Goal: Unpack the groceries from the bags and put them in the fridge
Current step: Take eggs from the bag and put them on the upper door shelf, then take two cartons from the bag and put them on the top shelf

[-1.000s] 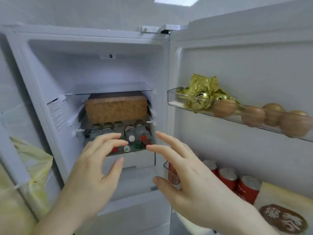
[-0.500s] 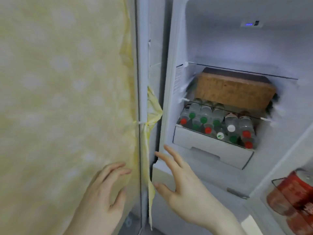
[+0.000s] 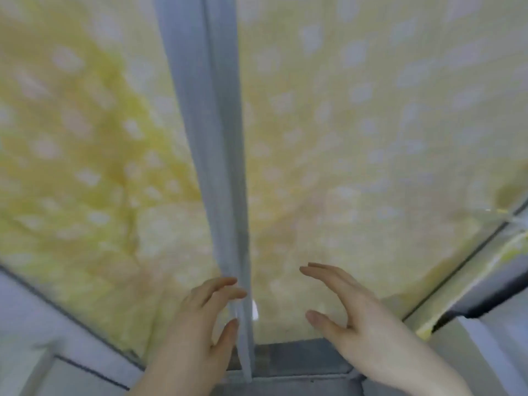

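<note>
Facing yellow white-spotted cloth (image 3: 371, 124) split by a grey upright frame strip (image 3: 205, 110), I held my left hand (image 3: 197, 332) and right hand (image 3: 363, 324) empty, fingers loosely spread, ready to reach, with fridge and grocery bags out of view.

A post (image 3: 211, 155) rises between two cloth panels, one (image 3: 85, 144) to its left, one (image 3: 371, 132) to its right; my left hand (image 3: 197, 332) lies before its foot; my right hand (image 3: 357, 324) before the right panel.

Soft even light, motion blur (heavy)
</note>
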A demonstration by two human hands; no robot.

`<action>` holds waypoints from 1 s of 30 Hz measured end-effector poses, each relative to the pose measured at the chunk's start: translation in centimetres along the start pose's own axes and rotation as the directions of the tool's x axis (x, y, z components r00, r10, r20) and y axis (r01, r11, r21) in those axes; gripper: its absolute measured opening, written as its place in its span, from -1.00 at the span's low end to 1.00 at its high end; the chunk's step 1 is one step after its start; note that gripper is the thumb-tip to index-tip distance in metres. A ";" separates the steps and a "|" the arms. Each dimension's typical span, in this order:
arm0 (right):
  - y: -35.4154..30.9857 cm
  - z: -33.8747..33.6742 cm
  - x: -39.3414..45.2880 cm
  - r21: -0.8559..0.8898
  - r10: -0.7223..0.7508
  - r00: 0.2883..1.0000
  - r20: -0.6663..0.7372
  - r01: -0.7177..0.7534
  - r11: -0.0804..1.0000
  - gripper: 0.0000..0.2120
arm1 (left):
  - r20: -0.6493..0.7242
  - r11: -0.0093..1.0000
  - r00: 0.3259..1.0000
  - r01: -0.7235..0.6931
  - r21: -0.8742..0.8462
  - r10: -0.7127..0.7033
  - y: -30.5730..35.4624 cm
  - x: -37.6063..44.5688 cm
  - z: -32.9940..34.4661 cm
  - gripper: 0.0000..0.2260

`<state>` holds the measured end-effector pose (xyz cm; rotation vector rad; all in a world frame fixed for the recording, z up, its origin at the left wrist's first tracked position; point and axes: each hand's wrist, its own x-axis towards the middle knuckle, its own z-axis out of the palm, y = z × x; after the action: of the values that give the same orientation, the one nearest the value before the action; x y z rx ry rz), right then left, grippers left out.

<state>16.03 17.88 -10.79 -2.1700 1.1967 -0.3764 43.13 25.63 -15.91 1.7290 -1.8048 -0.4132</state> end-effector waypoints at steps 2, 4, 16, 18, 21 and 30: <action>-2.6 1.8 1.3 -0.011 -0.084 0.993 0.079 0.085 0.996 -0.48 | -0.079 0.996 0.993 0.091 0.023 -0.089 -1.6 -3.3 -2.4 -0.64; -5.3 3.8 2.5 -0.018 -0.171 0.975 0.145 0.175 0.984 -0.49 | -0.166 0.984 0.971 0.177 0.034 -0.170 -3.1 -6.5 -4.7 -0.64; -23.6 20.2 4.9 0.052 -0.567 0.741 0.359 0.591 0.805 -0.47 | -0.425 0.839 0.788 0.533 0.108 -0.446 -11.6 -26.3 -17.1 -0.59; -26.9 23.2 4.3 0.055 -0.562 0.712 0.422 0.598 0.799 -0.47 | -0.459 0.805 0.747 0.584 0.105 -0.481 -13.2 -30.1 -18.7 -0.60; -30.4 27.7 4.0 0.090 -0.591 0.668 0.452 0.625 0.775 -0.46 | -0.503 0.763 0.688 0.641 0.082 -0.524 -15.3 -34.9 -20.5 -0.61; -37.9 38.0 4.7 0.166 -0.624 0.498 0.602 0.686 0.708 -0.48 | -0.549 0.588 0.467 0.807 -0.055 -0.693 -20.2 -45.2 -22.5 -0.60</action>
<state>63.17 43.48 -15.64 -2.4755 -0.0402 0.1282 71.60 71.80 -19.99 2.4624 -0.6022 -0.0472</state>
